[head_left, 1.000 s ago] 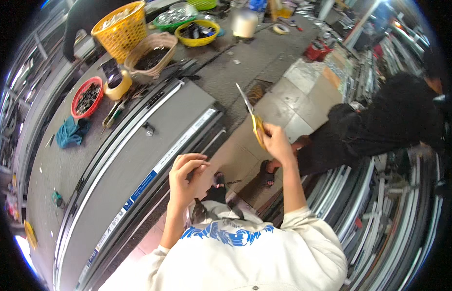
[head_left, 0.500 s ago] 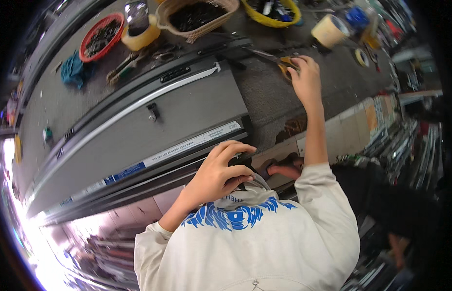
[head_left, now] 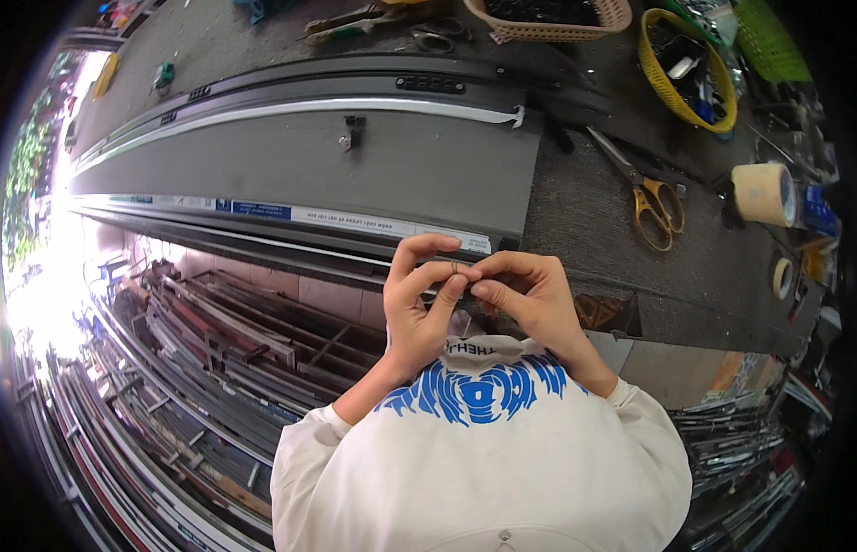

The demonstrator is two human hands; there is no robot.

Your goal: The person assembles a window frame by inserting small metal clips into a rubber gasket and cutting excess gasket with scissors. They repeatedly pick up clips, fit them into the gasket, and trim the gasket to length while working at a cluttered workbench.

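In the head view, the left hand (head_left: 417,308) and right hand (head_left: 541,299) meet at the fingertips before the person's chest. The left grip pinches a tiny dark piece (head_left: 454,267) (too small to identify) between thumb and forefinger; the right thumb and forefinger are bent in beside it, and I cannot tell whether that grip has closed on anything. Yellow-handled scissors (head_left: 636,178) lie slightly open on the counter (head_left: 576,221), between a long grey panel (head_left: 447,166) and a cream tape roll (head_left: 760,193). A small black fitting (head_left: 352,132) rests on the panel.
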